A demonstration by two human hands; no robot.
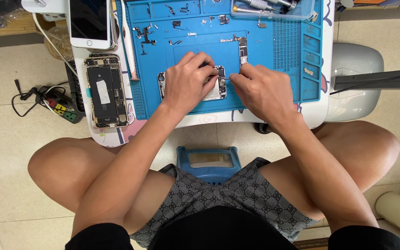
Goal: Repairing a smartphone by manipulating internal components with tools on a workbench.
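An opened phone housing (219,88) lies on the blue repair mat (264,92), mostly covered by my hands. My left hand (188,78) rests on top of it, fingers curled and pressing it down. My right hand (260,90) sits just to the right, pinching a thin metal tool (226,78) whose tip points left into the housing near my left fingertips. A narrow circuit board (242,50) lies on the mat just above my right hand.
A second opened phone (106,91) with its battery exposed lies at the table's left edge, and a white phone (90,22) lies face up above it. Small screws and parts (146,34) dot the mat's top. A power strip (58,107) lies on the floor left; a blue stool (209,162) is under me.
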